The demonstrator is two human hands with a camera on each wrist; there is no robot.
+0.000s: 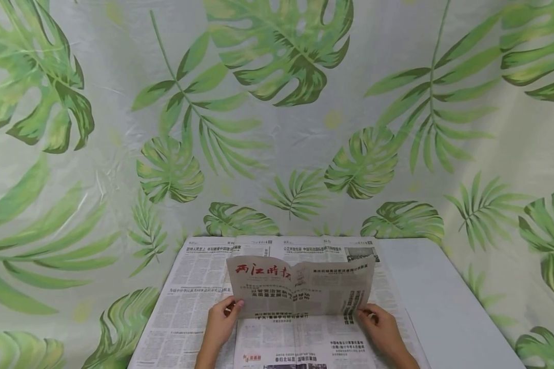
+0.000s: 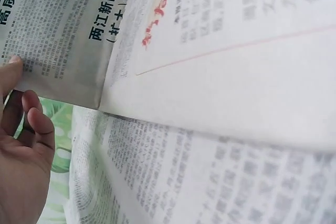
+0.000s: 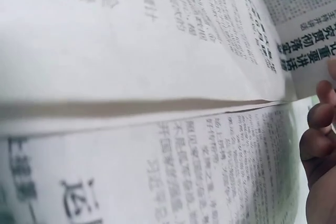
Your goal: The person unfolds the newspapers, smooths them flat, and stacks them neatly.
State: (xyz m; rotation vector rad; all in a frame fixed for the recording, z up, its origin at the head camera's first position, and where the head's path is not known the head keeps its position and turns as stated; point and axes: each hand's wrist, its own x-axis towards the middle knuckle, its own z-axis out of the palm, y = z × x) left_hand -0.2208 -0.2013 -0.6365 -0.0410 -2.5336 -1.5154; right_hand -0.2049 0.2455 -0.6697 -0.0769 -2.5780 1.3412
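A newspaper (image 1: 277, 287) with a red masthead is bent across its middle. Its upper part stands raised and faces the head camera, while its lower part (image 1: 277, 338) lies flatter towards the person. At the left edge near the bend, my left hand (image 1: 222, 320) pinches the sheet; the left wrist view shows that thumb on the printed face and the fingers of the hand (image 2: 26, 161) curled behind. My right hand (image 1: 382, 328) pinches the opposite edge at about the same height. In the right wrist view, only part of this hand (image 3: 320, 140) shows at the frame's edge.
Other newspaper sheets (image 1: 189, 287) are spread flat over the white table (image 1: 443, 302), whose bare surface shows along the right. Behind and beside it hangs a pale curtain-like sheet (image 1: 304, 154) printed with green leaves.
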